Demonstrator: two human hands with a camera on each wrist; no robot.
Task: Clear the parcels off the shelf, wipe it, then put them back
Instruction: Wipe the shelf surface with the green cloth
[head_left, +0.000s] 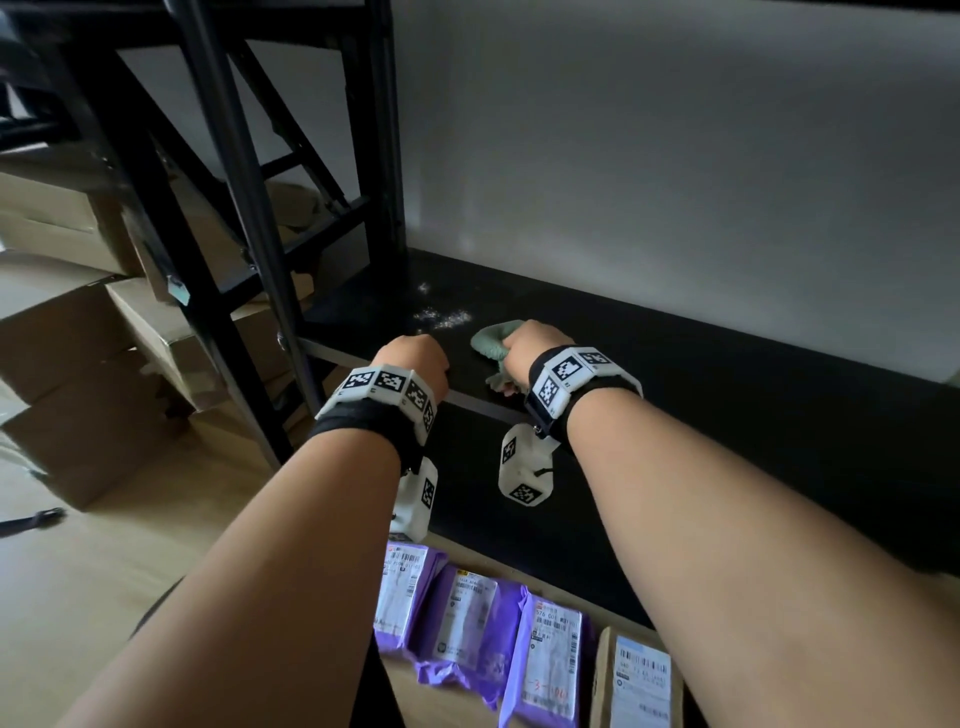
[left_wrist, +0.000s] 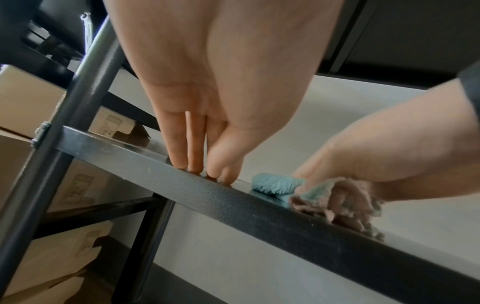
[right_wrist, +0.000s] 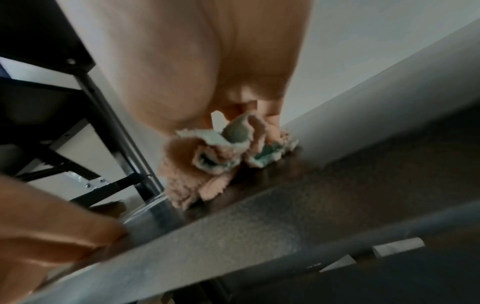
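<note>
The black shelf (head_left: 727, 415) is bare apart from a patch of pale dust specks (head_left: 441, 317) near its left end. My right hand (head_left: 524, 343) grips a bunched green and pink cloth (head_left: 488, 343) and presses it onto the board just right of the dust. The right wrist view shows the cloth (right_wrist: 226, 152) crumpled under my right hand (right_wrist: 249, 119). My left hand (left_wrist: 205, 172) rests its straight fingertips on the shelf's front rail (left_wrist: 259, 205), holding nothing. Purple parcels (head_left: 452, 618) and a brown parcel (head_left: 639, 680) lie on the floor below the shelf.
A black upright post (head_left: 249, 291) with diagonal braces frames the shelf's left end. Stacked cardboard boxes (head_left: 78, 332) sit on the wooden floor to the left. A white wall (head_left: 675, 182) backs the shelf.
</note>
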